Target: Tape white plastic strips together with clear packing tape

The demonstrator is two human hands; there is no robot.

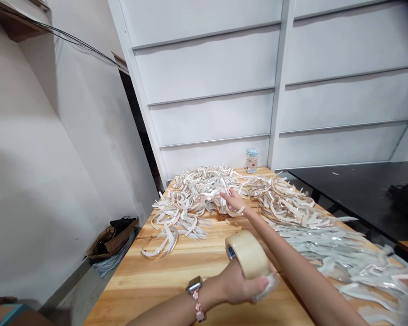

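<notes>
My left hand (241, 286) is closed on a wide roll of clear tape (253, 253), its fingers through the core. A crumpled loose piece of tape (265, 290) hangs by the thumb. My right hand (234, 200) reaches to the far part of the wooden table (129, 276). Its fingers are closed on white curved strips at the edge of a heap of strips (204, 185); how many are in the grip, I cannot tell. A smaller bunch of strips (165, 244) lies at the near left of that heap.
Another heap of curved strips (282, 199) lies on the right, with flatter glossy strips (329, 249) in front. A lidded jar (251, 160) stands at the back edge by the white panel wall (211, 117). Right of the table is a black table (360, 190); a basket (112, 240) stands left.
</notes>
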